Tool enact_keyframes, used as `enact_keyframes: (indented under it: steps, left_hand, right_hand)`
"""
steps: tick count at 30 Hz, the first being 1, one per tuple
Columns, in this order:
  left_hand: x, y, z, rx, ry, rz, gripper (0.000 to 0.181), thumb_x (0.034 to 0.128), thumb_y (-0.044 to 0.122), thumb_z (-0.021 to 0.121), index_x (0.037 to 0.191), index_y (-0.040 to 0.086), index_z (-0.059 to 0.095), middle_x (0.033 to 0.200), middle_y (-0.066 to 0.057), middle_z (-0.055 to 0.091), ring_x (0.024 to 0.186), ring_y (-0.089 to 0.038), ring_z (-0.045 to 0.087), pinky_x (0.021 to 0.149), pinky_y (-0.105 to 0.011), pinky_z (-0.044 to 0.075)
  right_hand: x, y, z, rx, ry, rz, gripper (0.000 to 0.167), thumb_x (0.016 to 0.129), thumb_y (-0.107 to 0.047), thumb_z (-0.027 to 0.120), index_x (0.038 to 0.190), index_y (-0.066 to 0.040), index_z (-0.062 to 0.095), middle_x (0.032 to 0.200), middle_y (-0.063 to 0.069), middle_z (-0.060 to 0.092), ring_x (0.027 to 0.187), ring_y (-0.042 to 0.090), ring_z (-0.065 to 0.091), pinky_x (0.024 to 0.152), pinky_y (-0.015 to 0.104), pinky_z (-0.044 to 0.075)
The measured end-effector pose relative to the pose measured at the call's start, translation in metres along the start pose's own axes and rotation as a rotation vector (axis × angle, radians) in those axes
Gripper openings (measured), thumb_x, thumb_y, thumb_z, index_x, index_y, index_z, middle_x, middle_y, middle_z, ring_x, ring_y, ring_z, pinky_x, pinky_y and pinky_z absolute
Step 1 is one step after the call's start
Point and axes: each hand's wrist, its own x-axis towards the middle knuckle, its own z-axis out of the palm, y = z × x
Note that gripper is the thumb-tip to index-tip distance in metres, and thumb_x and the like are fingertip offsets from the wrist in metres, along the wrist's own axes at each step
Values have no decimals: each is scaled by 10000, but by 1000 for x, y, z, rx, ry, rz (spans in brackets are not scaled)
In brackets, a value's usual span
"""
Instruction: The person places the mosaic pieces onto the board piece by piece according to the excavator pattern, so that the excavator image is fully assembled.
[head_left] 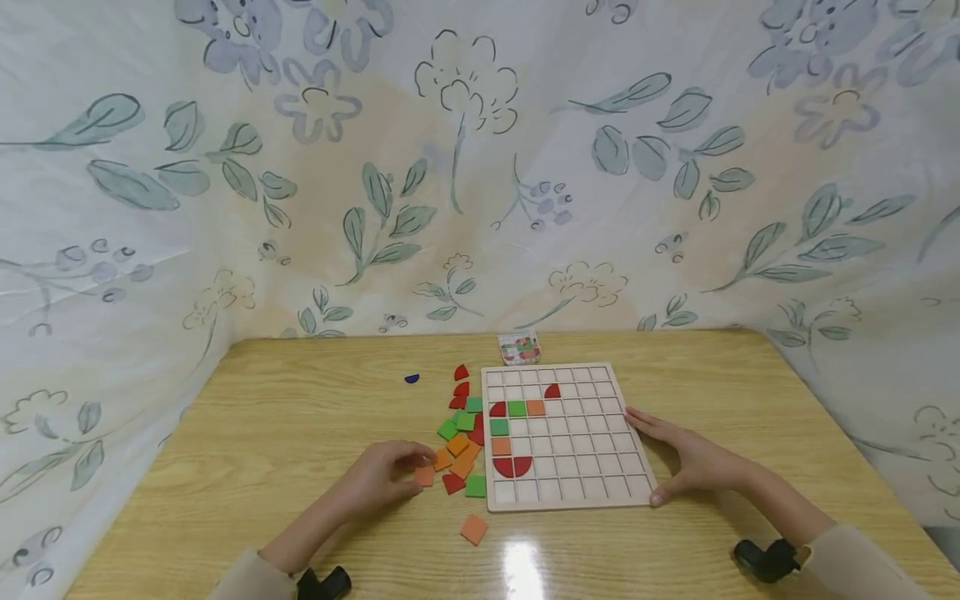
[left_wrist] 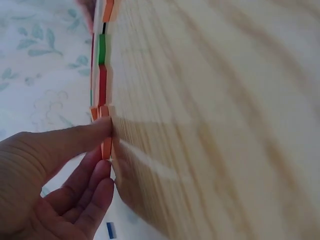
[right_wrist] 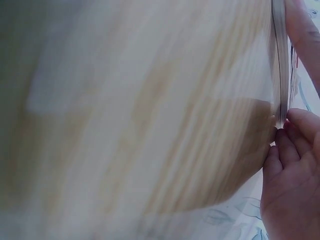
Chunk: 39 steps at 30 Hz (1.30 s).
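Note:
My left hand (head_left: 381, 477) is at the left side of a loose heap of tiles. Its thumb and fingers pinch a light orange square tile (head_left: 424, 476), seen edge-on between them in the left wrist view (left_wrist: 106, 145). A wooden grid board (head_left: 577, 433) lies flat right of the heap. My right hand (head_left: 693, 458) rests against the board's right edge, fingers extended and thumb at the near corner. On the board sit a green square (head_left: 517, 408), an orange square (head_left: 536, 407), a teal square (head_left: 499, 427) and several red quarter-round tiles (head_left: 504, 467).
Orange squares (head_left: 457, 447), green squares (head_left: 466, 421) and red quarter-rounds (head_left: 461, 373) lie left of the board. An orange tile (head_left: 474, 529) lies apart in front. A blue half-round piece (head_left: 412, 378) and a small pattern card (head_left: 520, 347) are farther back.

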Motion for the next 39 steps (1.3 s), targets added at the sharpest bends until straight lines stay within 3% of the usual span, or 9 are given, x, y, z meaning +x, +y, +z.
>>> enact_keyframes:
  steps: [8,13,18,22,26,31,33,39]
  left_hand:
    - [5,3,-12,-69,101,-54,362,731,80,759,1078,93,658,978,15,653,890,-148,604,774,-265,505]
    - [12,5,-21,-87,132,-45,365,734,80,762,1083,66,657,980,-15,660,886,-175,611,773,-267,508]
    - [24,9,-20,-85,142,-59,349,738,110,765,1073,88,666,996,-2,664,893,-161,607,778,-257,501]
    - [43,15,-14,-111,126,-83,343,735,139,773,1061,100,673,984,14,661,895,-149,602,785,-260,499]
    - [67,23,-7,-132,99,-81,353,746,129,762,1084,94,667,1005,9,664,909,-157,597,805,-295,499]
    - [95,39,2,-147,68,-64,356,761,148,753,1104,113,662,1029,9,662,926,-169,601,818,-315,498]
    - [107,46,7,-158,56,-53,360,759,157,756,1104,107,662,1020,11,665,924,-171,605,818,-308,499]
    - [137,71,21,-150,23,-4,374,745,158,769,1097,78,669,958,8,677,887,-149,611,793,-261,496]
  right_hand:
    - [-1,0,2,4,8,-1,1119,555,-440,824,1448,-57,268,1495,194,217,1352,321,158,937,-13,44]
    - [-2,1,2,8,6,-4,1130,550,-444,823,1451,-57,260,1496,199,209,1328,439,176,932,-18,41]
    - [-1,2,2,6,3,-14,1131,550,-444,825,1449,-52,262,1495,201,211,1306,480,184,935,-19,42]
    - [-1,2,2,-6,8,-27,1123,558,-447,822,1446,-45,265,1488,211,218,1311,465,194,941,-10,44]
    - [-2,2,1,-3,17,-34,1108,563,-441,823,1441,-40,278,1484,215,226,1330,409,192,947,-8,52]
    - [0,1,1,-2,15,-57,1096,580,-438,819,1440,-31,275,1481,225,224,1320,442,195,948,-6,54]
    - [0,1,0,1,10,-61,1097,587,-439,815,1444,-33,264,1485,223,214,1337,409,181,947,-4,51]
    - [-1,2,0,12,11,-81,1085,594,-426,815,1442,-31,267,1483,229,216,1352,141,121,956,0,57]
